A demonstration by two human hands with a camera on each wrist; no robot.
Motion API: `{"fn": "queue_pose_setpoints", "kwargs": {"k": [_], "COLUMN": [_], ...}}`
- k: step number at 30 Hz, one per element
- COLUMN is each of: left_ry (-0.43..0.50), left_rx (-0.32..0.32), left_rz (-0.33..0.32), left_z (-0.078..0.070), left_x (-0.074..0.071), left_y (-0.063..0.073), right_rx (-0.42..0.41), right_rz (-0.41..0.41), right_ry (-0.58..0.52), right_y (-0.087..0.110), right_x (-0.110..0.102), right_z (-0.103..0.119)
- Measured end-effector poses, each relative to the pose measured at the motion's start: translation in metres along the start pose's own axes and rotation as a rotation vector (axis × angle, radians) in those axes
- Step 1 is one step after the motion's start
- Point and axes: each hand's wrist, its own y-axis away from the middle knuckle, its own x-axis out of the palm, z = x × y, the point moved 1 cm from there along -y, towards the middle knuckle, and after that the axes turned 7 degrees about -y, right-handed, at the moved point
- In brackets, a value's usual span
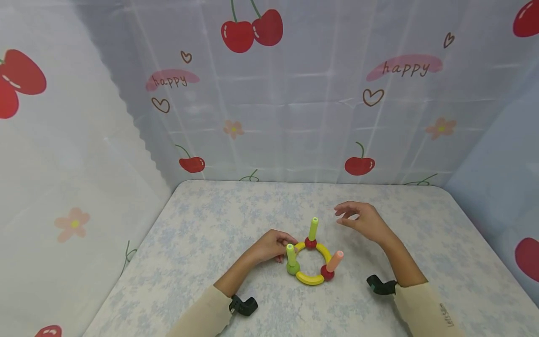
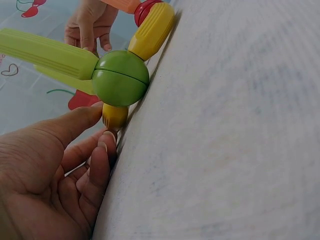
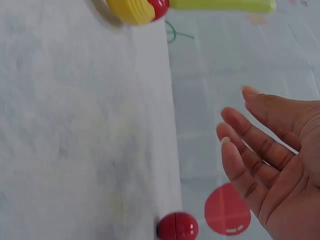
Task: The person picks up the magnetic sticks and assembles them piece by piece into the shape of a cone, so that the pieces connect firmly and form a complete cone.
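A toy ring of yellow curved pieces (image 1: 310,279) lies on the table, joined by a green ball (image 1: 293,267) and two red balls (image 1: 327,272). A lime-green stick (image 1: 291,255) rises from the green ball. The far red ball bears another lime-green stick (image 1: 313,229), the right one an orange stick (image 1: 335,261). At the ring's left side my left hand (image 1: 271,245) pinches a yellow curved piece (image 2: 115,117) just beside the green ball. My right hand (image 1: 364,220) hovers above the table, right of the ring, fingers loosely bent and holding nothing.
The right wrist view shows a loose red ball (image 3: 177,226) on the table, which I cannot find in the head view. Cherry-printed curtains (image 1: 278,107) enclose the pale patterned table (image 1: 236,206) at the back and sides. Each wrist carries a black mount (image 1: 244,305).
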Motion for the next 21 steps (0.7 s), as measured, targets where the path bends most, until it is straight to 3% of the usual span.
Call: {"fn": "queue_pose_setpoints", "kwargs": {"k": [4, 11, 15, 21], "left_ry": [-0.001, 0.005, 0.007, -0.001], "left_rx": [0.001, 0.004, 0.008, 0.02], "left_rz": [0.0, -0.001, 0.0, 0.004], "left_z": [0.0, 0.001, 0.002, 0.003], "left_x": [0.0, 0.0, 0.0, 0.0], "left_y": [0.0, 0.0, -0.001, -0.001], "right_rx": [0.033, 0.161, 0.223, 0.265], "right_rz": [-0.067, -0.156, -0.151, -0.1], "right_ry": [0.037, 0.116, 0.196, 0.209], "right_y": [0.002, 0.006, 0.007, 0.01], "right_x": [-0.015, -0.032, -0.037, -0.041], "right_z": [-0.009, -0.03, -0.041, -0.051]}}
